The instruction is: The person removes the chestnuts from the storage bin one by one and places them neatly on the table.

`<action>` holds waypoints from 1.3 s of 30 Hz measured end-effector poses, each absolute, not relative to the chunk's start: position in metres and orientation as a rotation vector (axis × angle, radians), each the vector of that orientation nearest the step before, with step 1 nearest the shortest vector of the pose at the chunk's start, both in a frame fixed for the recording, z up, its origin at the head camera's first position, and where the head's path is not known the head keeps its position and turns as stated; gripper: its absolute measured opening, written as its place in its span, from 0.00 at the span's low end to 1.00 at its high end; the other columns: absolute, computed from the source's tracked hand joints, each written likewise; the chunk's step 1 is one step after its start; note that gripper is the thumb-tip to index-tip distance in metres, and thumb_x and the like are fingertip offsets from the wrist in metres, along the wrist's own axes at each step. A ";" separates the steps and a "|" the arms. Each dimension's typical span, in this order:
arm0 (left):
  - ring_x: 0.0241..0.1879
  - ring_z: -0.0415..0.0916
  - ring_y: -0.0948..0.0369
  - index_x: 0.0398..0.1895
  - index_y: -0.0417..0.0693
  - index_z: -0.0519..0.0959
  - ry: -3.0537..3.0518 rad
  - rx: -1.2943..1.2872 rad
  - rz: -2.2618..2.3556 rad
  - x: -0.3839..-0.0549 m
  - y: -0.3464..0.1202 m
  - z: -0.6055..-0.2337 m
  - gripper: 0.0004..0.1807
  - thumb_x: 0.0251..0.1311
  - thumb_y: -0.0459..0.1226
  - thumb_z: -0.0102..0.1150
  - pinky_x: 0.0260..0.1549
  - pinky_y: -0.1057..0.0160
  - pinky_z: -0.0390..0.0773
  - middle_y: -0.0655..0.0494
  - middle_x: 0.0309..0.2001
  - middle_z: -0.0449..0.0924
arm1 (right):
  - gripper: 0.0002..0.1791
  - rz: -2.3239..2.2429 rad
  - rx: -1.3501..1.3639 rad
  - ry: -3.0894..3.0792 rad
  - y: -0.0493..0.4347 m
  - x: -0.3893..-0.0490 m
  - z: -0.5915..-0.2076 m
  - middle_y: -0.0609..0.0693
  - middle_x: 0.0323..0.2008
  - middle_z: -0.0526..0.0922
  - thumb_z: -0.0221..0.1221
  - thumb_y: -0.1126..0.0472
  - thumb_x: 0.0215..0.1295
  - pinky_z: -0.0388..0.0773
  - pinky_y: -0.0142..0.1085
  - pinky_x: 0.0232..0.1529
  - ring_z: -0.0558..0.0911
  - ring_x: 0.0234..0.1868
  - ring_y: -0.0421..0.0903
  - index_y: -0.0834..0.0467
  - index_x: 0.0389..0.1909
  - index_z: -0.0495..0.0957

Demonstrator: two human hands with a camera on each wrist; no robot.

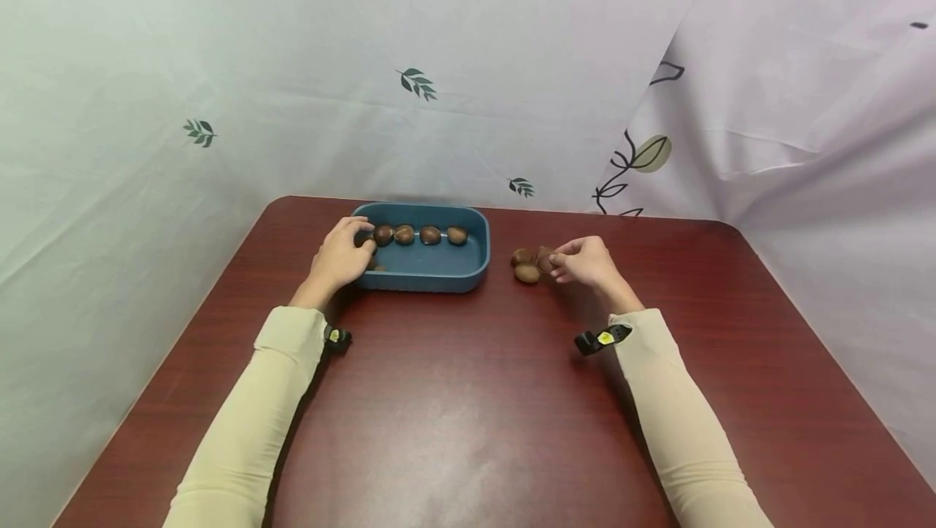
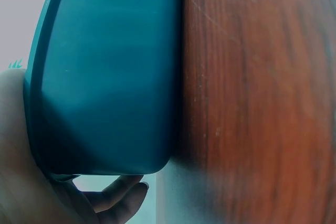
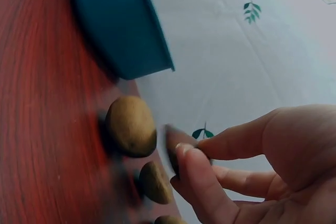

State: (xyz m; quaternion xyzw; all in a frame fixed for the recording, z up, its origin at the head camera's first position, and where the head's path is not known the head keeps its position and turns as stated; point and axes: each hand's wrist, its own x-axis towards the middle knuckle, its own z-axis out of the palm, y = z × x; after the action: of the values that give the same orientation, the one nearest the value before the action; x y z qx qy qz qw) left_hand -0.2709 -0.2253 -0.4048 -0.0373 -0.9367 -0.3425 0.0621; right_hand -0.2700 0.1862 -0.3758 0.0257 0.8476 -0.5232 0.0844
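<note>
A blue rectangular container (image 1: pixel 439 283) stands toward the back of the table. Four-sided and open on top, it holds a row of brown chestnuts (image 1: pixel 430 235) along its far side, with more at the left end partly hidden by the hand. My left hand (image 1: pixel 340 256) grips that left end, and its fingers (image 2: pixel 123 200) show past the end wall in the left wrist view. Right of the container, my right hand (image 1: pixel 591 262) pinches a chestnut (image 3: pixel 176 148) between thumb and fingers, slightly blurred. Beside it, loose chestnuts (image 1: pixel 526 274) lie on the table.
The dark red wooden table (image 1: pixel 453 398) extends on every side of the container. Behind it hangs a pale cloth (image 1: pixel 307 81) with leaf prints, reaching down to the table's back edge. A black wrist strap (image 1: pixel 604 339) sits on each sleeve cuff.
</note>
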 end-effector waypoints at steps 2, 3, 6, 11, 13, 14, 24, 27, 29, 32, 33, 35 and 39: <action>0.70 0.60 0.44 0.66 0.45 0.72 -2.834 -0.118 -1.040 -0.271 -0.225 -0.405 0.23 0.70 0.40 0.46 0.56 0.35 0.65 0.52 0.73 0.60 | 0.14 -1.549 0.080 2.530 0.189 -0.270 -0.378 0.60 0.33 0.86 0.57 0.68 0.68 0.84 0.42 0.37 0.87 0.29 0.47 0.76 0.47 0.78; 0.70 0.60 0.44 0.66 0.45 0.72 -2.836 -0.123 -1.039 -0.271 -0.225 -0.405 0.23 0.70 0.40 0.46 0.56 0.35 0.65 0.52 0.73 0.60 | 0.13 -1.544 0.082 2.534 0.190 -0.271 -0.379 0.59 0.32 0.86 0.57 0.68 0.68 0.84 0.43 0.37 0.87 0.29 0.47 0.76 0.47 0.78; 0.70 0.60 0.44 0.66 0.45 0.72 -2.831 -0.126 -1.046 -0.270 -0.225 -0.405 0.23 0.70 0.40 0.46 0.55 0.35 0.65 0.52 0.73 0.60 | 0.14 -1.550 0.084 2.534 0.193 -0.271 -0.381 0.58 0.31 0.86 0.56 0.68 0.68 0.84 0.41 0.36 0.87 0.29 0.46 0.77 0.46 0.79; 0.70 0.60 0.44 0.65 0.46 0.73 -2.830 -0.119 -1.045 -0.270 -0.225 -0.405 0.22 0.70 0.40 0.47 0.55 0.35 0.66 0.53 0.73 0.59 | 0.14 -1.547 0.092 2.535 0.198 -0.270 -0.383 0.56 0.29 0.85 0.56 0.67 0.68 0.84 0.36 0.31 0.85 0.27 0.42 0.76 0.46 0.79; 0.70 0.60 0.44 0.66 0.45 0.72 -2.834 -0.120 -1.042 -0.270 -0.225 -0.406 0.23 0.70 0.40 0.46 0.54 0.35 0.66 0.52 0.73 0.59 | 0.14 -1.543 0.099 2.535 0.199 -0.270 -0.383 0.55 0.28 0.84 0.56 0.67 0.68 0.83 0.35 0.30 0.85 0.26 0.43 0.76 0.46 0.79; 0.69 0.60 0.44 0.66 0.46 0.72 -2.836 -0.118 -1.042 -0.270 -0.225 -0.406 0.23 0.70 0.40 0.46 0.54 0.35 0.66 0.52 0.73 0.60 | 0.14 -1.535 0.098 2.539 0.199 -0.270 -0.383 0.55 0.28 0.84 0.56 0.67 0.68 0.83 0.35 0.30 0.84 0.26 0.43 0.76 0.46 0.79; 0.70 0.60 0.44 0.65 0.45 0.72 -2.830 -0.124 -1.052 -0.270 -0.226 -0.405 0.23 0.70 0.39 0.46 0.53 0.36 0.67 0.52 0.74 0.59 | 0.14 -1.422 0.089 2.577 0.202 -0.268 -0.384 0.57 0.34 0.85 0.56 0.66 0.69 0.83 0.35 0.29 0.83 0.28 0.42 0.74 0.46 0.80; 0.70 0.60 0.44 0.65 0.45 0.72 -2.833 -0.122 -1.051 -0.270 -0.226 -0.405 0.23 0.70 0.40 0.46 0.54 0.36 0.66 0.52 0.74 0.59 | 0.14 -1.410 0.085 2.574 0.202 -0.268 -0.385 0.58 0.35 0.85 0.55 0.66 0.69 0.83 0.36 0.30 0.83 0.28 0.41 0.75 0.47 0.79; 0.70 0.59 0.44 0.65 0.45 0.73 -2.832 -0.124 -1.047 -0.270 -0.226 -0.405 0.23 0.70 0.39 0.46 0.55 0.35 0.65 0.52 0.73 0.60 | 0.15 -1.399 0.074 2.572 0.203 -0.268 -0.387 0.59 0.37 0.85 0.54 0.66 0.69 0.83 0.36 0.31 0.83 0.28 0.41 0.75 0.48 0.78; 0.70 0.59 0.44 0.65 0.45 0.73 -2.828 -0.125 -1.043 -0.270 -0.226 -0.405 0.22 0.70 0.40 0.46 0.55 0.35 0.66 0.52 0.73 0.60 | 0.14 -1.383 0.075 2.573 0.202 -0.269 -0.390 0.60 0.36 0.84 0.55 0.67 0.69 0.84 0.37 0.31 0.84 0.28 0.41 0.75 0.47 0.78; 0.70 0.59 0.44 0.65 0.45 0.73 -2.827 -0.124 -1.041 -0.270 -0.226 -0.405 0.22 0.70 0.39 0.46 0.55 0.35 0.66 0.52 0.73 0.60 | 0.14 -1.381 0.081 2.578 0.201 -0.270 -0.391 0.60 0.35 0.84 0.55 0.67 0.69 0.84 0.36 0.31 0.84 0.27 0.42 0.75 0.47 0.78; 0.70 0.59 0.44 0.65 0.45 0.73 -2.827 -0.120 -1.038 -0.270 -0.226 -0.405 0.22 0.69 0.40 0.46 0.55 0.35 0.65 0.52 0.73 0.60 | 0.13 -1.369 0.086 2.588 0.200 -0.270 -0.392 0.59 0.33 0.83 0.57 0.67 0.68 0.83 0.36 0.30 0.84 0.26 0.42 0.74 0.45 0.79; 0.70 0.58 0.45 0.65 0.46 0.73 -2.834 -0.115 -1.035 -0.271 -0.226 -0.405 0.22 0.69 0.40 0.46 0.56 0.35 0.65 0.53 0.73 0.60 | 0.11 -1.337 0.084 2.626 0.197 -0.271 -0.393 0.57 0.29 0.83 0.59 0.67 0.67 0.83 0.36 0.28 0.84 0.24 0.42 0.73 0.41 0.80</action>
State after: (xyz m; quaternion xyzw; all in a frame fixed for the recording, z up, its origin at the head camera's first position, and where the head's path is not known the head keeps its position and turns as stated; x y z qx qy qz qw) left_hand -0.2709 -0.2264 -0.4052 -0.0380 -0.9369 -0.3421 0.0612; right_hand -0.2706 0.1972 -0.3932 0.0284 0.8866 -0.4514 0.0966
